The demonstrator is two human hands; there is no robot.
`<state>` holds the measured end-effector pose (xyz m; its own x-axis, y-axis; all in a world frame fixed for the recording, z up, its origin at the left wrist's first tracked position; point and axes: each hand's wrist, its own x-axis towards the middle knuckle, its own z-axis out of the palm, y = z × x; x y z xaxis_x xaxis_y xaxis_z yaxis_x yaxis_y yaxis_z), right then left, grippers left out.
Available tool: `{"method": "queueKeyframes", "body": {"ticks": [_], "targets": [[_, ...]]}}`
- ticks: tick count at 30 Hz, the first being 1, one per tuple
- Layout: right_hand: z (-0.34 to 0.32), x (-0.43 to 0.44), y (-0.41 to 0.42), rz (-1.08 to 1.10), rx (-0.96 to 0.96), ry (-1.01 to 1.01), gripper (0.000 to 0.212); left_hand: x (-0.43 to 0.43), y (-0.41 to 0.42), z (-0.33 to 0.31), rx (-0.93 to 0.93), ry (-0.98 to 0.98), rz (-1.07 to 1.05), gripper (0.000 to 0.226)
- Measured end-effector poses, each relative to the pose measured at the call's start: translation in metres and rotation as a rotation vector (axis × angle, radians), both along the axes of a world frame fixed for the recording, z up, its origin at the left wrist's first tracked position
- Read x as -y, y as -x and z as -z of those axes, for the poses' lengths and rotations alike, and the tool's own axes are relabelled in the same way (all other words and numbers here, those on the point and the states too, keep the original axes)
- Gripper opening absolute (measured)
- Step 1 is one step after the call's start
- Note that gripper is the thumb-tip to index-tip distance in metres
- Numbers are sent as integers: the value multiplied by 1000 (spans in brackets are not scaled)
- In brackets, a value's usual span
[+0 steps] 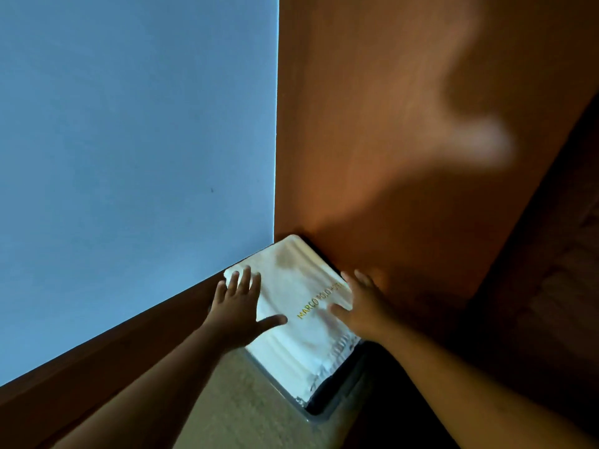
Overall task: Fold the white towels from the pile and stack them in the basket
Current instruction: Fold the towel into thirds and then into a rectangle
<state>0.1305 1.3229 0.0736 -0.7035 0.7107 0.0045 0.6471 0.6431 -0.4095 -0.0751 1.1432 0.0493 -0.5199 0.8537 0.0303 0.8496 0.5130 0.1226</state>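
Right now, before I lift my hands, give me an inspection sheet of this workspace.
Surface: beige carpet under the basket.
Job's things: folded white towel with gold lettering tops a stack of towels in the dark basket; the pile is not in view.
Clutter: nothing seen.
Grips: left grip and right grip lie flat, fingers spread, on opposite sides of the folded white towel.
Cables: nothing seen.
Surroundings: the basket sits in a corner between a pale blue wall and a brown wooden panel; brown skirting runs below the wall.
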Motion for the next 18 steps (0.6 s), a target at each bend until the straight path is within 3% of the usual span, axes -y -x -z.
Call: {"method": "queueKeyframes", "body": {"ticks": [3, 10, 12, 15, 18], "targets": [[-41, 22, -2, -28, -91, -43, 79, 13, 0, -37, -8, -94, -4, 130], [-104, 90, -28, -131, -223, -103, 56, 106, -51, -106, 83, -232, -25, 131], [-107, 116, -32, -165, -252, -86, 50, 147, -72, -109, 132, -238, -89, 127], [-102, 154, -43, -218, -259, -85, 55, 203, -99, -103, 230, -230, -179, 137], [-88, 211, -73, -300, -210, -92, 53, 261, -145, -86, 291, -235, -226, 113]]}}
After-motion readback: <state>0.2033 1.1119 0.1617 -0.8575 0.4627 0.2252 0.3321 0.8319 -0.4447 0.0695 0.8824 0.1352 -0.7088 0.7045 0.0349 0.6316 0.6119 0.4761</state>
